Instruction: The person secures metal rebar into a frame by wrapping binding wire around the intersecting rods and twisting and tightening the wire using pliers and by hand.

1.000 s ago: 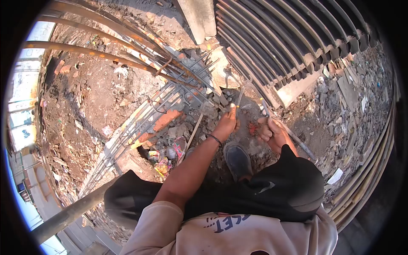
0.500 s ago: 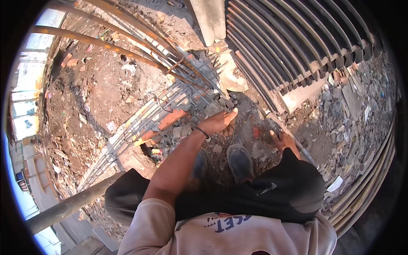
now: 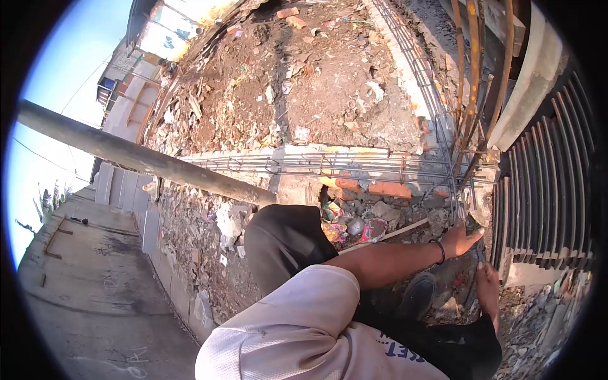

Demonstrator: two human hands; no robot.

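My left hand (image 3: 460,242), with a dark band at its wrist, is closed beside the lower end of the rebar cage (image 3: 457,190); what its fingers hold is hidden. Just below it, my right hand (image 3: 487,285) is wrapped round a dark, narrow metal tool (image 3: 481,254) whose upper end points up toward the left hand. The exact kind of tool is too small to tell. Rusty vertical bars (image 3: 470,69) rise from the cage corner above both hands. One dark shoe (image 3: 419,292) shows on the ground below my left forearm.
A horizontal rebar cage (image 3: 297,163) runs left along a low footing. A thick pole (image 3: 145,158) crosses at the left. Dark ribbed panels (image 3: 548,190) and a concrete post (image 3: 529,88) stand at right. Bricks (image 3: 389,189), rubble and a wooden strip (image 3: 392,235) lie nearby.
My view has swung left, so both hands now appear farther right. My right hand has come from beside my knee up close to the left hand, and the dark tool shows in it.
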